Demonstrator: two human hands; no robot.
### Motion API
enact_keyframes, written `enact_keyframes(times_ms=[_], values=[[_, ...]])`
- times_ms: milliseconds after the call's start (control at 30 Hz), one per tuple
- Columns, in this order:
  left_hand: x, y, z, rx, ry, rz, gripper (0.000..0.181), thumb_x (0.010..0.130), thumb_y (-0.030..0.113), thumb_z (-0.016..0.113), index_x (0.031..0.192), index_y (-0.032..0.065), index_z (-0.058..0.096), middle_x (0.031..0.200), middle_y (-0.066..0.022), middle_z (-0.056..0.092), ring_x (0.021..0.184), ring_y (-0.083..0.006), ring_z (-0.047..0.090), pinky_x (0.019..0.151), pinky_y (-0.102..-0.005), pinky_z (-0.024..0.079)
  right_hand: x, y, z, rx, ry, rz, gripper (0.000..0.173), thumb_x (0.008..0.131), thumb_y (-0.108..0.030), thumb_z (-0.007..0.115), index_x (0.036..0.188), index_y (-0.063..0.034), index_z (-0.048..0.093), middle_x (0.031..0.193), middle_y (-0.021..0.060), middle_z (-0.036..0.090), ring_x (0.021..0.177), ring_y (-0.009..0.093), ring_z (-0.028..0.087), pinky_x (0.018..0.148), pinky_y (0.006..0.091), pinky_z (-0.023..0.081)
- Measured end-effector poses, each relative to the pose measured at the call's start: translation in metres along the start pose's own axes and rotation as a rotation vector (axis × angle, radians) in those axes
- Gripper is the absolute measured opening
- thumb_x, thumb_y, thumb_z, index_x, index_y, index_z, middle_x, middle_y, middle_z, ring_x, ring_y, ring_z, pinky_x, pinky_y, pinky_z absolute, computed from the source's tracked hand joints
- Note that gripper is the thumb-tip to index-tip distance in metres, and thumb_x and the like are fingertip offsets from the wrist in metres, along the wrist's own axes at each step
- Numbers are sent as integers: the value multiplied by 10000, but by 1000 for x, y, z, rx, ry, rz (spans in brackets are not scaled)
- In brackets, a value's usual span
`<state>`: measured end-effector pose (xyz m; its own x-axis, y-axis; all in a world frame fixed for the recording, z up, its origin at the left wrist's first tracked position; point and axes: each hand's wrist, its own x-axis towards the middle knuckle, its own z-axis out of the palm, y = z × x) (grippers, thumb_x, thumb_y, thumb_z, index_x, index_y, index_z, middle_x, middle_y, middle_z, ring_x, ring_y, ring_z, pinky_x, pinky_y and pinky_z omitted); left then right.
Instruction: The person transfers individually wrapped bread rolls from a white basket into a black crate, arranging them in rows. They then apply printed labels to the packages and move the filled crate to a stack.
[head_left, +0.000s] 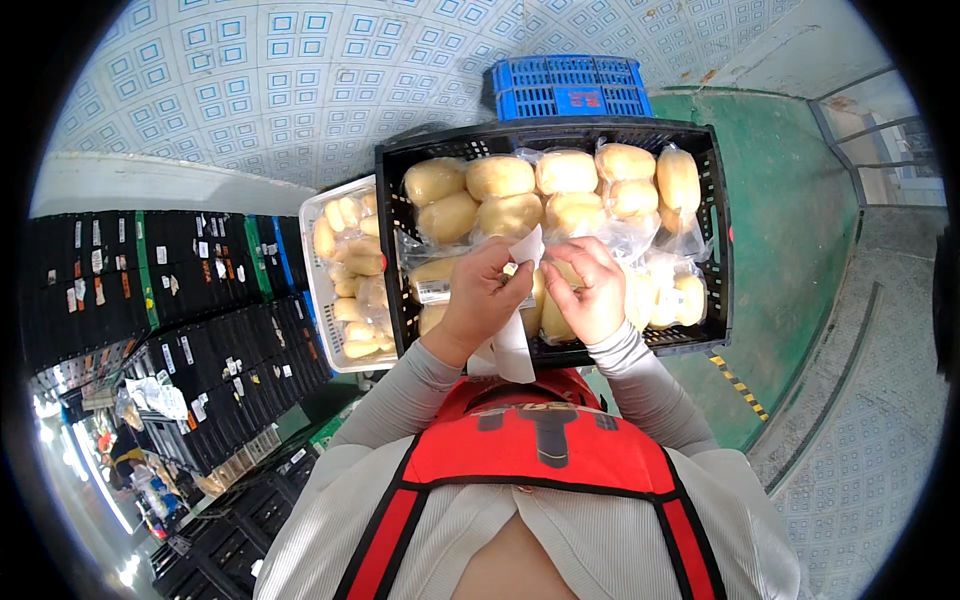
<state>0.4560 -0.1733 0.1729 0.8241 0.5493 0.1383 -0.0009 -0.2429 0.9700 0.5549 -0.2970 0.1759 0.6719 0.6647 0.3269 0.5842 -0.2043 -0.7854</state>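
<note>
My left hand (487, 289) pinches a strip of white label paper (514, 352) between thumb and fingers; its upper end sticks out above the hand, and the rest hangs toward the red apron (540, 442). Close to the strip's right edge is my right hand (596, 289), thumb and forefinger bent toward each other. Whether they grip a label is too small to tell. Both hands are over a black plastic crate (547, 129) of potatoes (501, 177) in clear plastic bags. One bag at the left bears a printed white label (433, 291). My hands hide part of the front row.
A white plastic crate (307, 285) of bagged potatoes adjoins the black crate's left side. Behind stands a blue crate (574, 90) near the tiled wall (337, 97). Stacked black crates (90, 277) fill the left. Green floor (780, 187) lies to the right.
</note>
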Motion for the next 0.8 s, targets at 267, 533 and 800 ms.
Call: enact_keyframes(times_ms=[267, 533, 800], values=[[-8, -3, -9, -179, -60, -253, 125, 785, 73, 599, 885, 10, 638, 767, -18, 616, 686, -82, 547, 606, -239, 438, 4, -10, -7, -56, -112, -174, 243, 693, 19, 641, 921, -56, 604, 812, 98, 592, 755, 292, 583, 674, 356, 463], [-9, -7, -22, -284, -190, -391, 156, 808, 67, 575, 930, -2, 644, 811, 5, 626, 711, -46, 530, 621, -206, 415, 6, -9, -14, -9, -302, -166, 138, 696, 1, 630, 804, -43, 557, 754, 93, 581, 731, 291, 581, 664, 360, 464], [-20, -47, -26, -273, -186, -683, 181, 835, 132, 598, 931, -13, 650, 847, -25, 638, 698, -63, 548, 624, -213, 440, -14, -9, 7, -186, -116, -250, 144, 687, -65, 644, 819, -68, 588, 944, 74, 588, 860, 293, 557, 739, 391, 458]])
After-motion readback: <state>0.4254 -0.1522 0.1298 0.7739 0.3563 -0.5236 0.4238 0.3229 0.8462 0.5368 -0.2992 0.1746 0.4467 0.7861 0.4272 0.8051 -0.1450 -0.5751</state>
